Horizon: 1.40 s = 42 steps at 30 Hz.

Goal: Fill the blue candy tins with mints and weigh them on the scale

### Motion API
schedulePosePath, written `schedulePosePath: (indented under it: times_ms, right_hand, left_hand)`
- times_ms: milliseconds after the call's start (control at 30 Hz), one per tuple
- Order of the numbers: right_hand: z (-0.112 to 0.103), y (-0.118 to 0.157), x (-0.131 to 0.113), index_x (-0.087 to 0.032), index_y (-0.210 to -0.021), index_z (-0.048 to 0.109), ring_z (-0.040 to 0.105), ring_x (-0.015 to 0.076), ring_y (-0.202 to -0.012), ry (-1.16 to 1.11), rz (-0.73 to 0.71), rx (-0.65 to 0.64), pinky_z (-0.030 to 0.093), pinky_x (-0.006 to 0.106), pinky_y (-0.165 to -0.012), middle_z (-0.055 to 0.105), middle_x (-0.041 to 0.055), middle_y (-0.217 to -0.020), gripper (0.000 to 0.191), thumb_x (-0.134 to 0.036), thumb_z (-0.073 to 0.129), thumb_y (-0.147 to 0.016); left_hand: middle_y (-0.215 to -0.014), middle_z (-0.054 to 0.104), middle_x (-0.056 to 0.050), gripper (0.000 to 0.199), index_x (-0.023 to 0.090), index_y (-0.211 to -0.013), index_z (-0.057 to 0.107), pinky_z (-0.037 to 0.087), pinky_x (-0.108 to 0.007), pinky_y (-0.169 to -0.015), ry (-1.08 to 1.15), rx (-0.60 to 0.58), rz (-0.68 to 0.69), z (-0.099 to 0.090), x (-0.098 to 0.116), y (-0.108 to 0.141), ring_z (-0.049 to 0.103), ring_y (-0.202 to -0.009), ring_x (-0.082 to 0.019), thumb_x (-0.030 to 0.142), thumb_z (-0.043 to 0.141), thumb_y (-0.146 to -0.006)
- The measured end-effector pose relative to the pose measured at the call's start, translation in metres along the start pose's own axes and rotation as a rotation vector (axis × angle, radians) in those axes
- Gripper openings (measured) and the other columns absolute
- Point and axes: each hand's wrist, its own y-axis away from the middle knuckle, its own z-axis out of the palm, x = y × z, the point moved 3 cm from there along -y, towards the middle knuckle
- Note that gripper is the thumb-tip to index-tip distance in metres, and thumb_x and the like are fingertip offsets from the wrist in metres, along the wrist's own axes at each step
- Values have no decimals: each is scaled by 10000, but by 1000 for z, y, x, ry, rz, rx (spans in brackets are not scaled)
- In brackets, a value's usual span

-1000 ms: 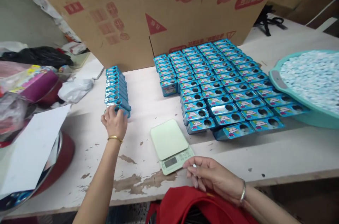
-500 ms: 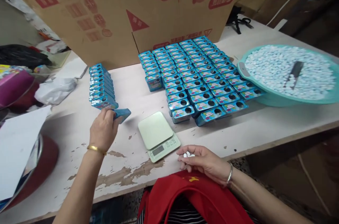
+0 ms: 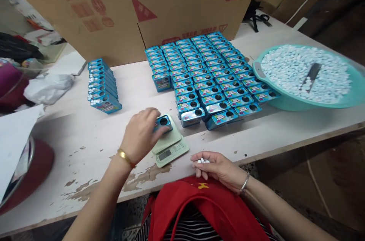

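A small blue tin (image 3: 163, 121) with a dark round hole in its top is on the pan of a pale kitchen scale (image 3: 175, 156). My left hand (image 3: 142, 130) is closed around the tin's left side, thumb along its near face; the hand covers part of the tin and pan. In front of the scale, my right hand (image 3: 218, 168) is palm up with curled fingers, cradling several small white candies (image 3: 203, 160). Many more such candies (image 3: 302, 66) fill a turquoise basin (image 3: 299, 106) on the right, a dark scoop (image 3: 311, 76) lying among them.
Rows of blue tins (image 3: 211, 75) stand beyond the scale. Another row of tins (image 3: 105, 100) stands at the left, white candies at their left ends. A large cardboard box (image 3: 119, 39) blocks the back. A red tub (image 3: 40, 172) and a white plastic bag (image 3: 48, 87) are at left.
My left hand has carried the blue tin from beside the left row rightward onto the scale. My right hand still cradles the candies in nearly the same place. The view has shifted slightly.
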Motion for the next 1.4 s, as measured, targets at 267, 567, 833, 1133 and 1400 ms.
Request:
schedulePosePath:
  times_ms: [267, 567, 833, 1133, 1400]
  right_hand:
    - [4, -8, -10, -112, -790, 594, 395, 25, -457, 124, 9, -41, 225, 176, -437, 549, -31, -560, 409, -470, 754, -673]
    - [25, -13, -87, -121, -949, 623, 477, 58, -519, 486, -221, 26, 379, 212, -527, 593, -12, -628, 326, -354, 711, -737]
    - [84, -42, -134, -133, -849, 638, 542, 111, -730, 1146, -638, 12, 412, 249, -703, 621, 24, -806, 76, -164, 576, -819]
    - [103, -60, -136, -116, -904, 623, 526, 162, -906, 1598, -702, -4, 396, 271, -799, 590, 98, -986, 194, -22, 481, -810]
    - [94, -56, -145, -119, -850, 615, 521, 109, -721, 1184, -710, -18, 406, 245, -680, 592, 38, -802, 85, -114, 531, -838]
  left_hand:
    - [-947, 614, -65, 315, 170, -1012, 552, 474, -336, -817, 156, 250, -518, 31, -56, 110, 593, -898, -190, 444, 521, -858]
    - [-1106, 569, -113, 265, 179, -1066, 541, 414, -415, -916, 163, 213, -582, 97, -26, 182, 522, -1069, -246, 350, 510, -866]
    - [-1083, 593, -108, 254, 176, -1062, 559, 407, -391, -879, 74, 291, -542, 104, -29, 185, 538, -1025, -244, 319, 550, -853]
    - [-1068, 604, -107, 255, 165, -1048, 574, 405, -377, -856, 67, 317, -531, 104, -31, 186, 544, -993, -239, 325, 554, -851]
    - [-1070, 606, -108, 254, 167, -1046, 582, 407, -372, -853, 79, 340, -534, 105, -32, 186, 548, -990, -237, 313, 575, -838]
